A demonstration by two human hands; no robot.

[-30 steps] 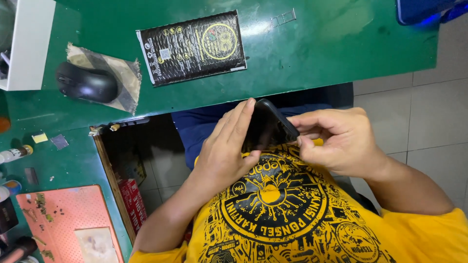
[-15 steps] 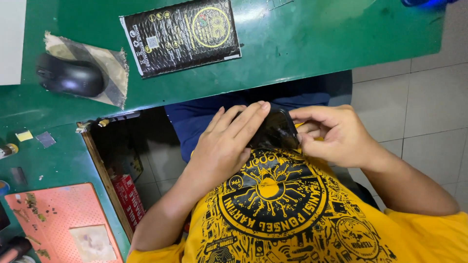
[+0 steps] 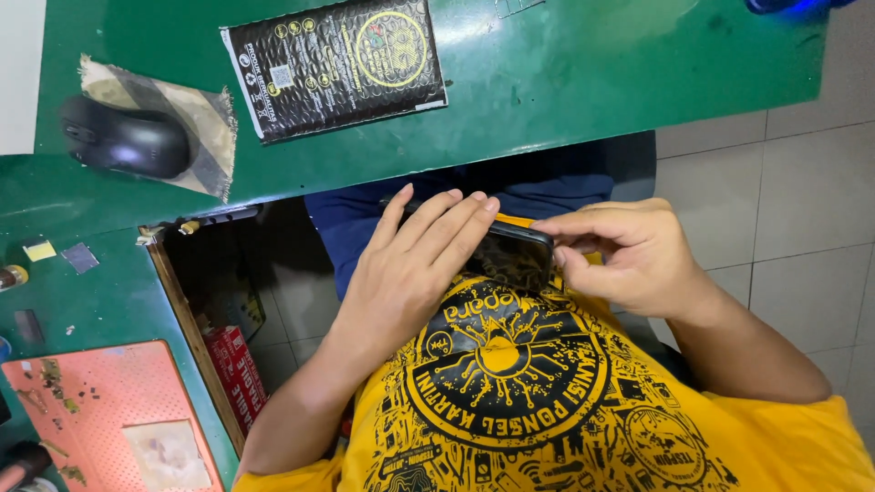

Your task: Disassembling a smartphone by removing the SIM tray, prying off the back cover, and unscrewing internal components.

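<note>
Dark phone (image 3: pixel 515 255) gripped between both hands, held against yellow printed shirt (image 3: pixel 547 401), below edge of green desk (image 3: pixel 565 82). Left hand (image 3: pixel 406 273) flat over phone, fingers straight, pressing it from above. Right hand (image 3: pixel 629 255) pinching phone's right end, thumb and fingertips closed on edge. Above grip: black bubble mailer (image 3: pixel 335 64) on desk. Far left of grip: black mouse (image 3: pixel 123 137) on striped pad.
</note>
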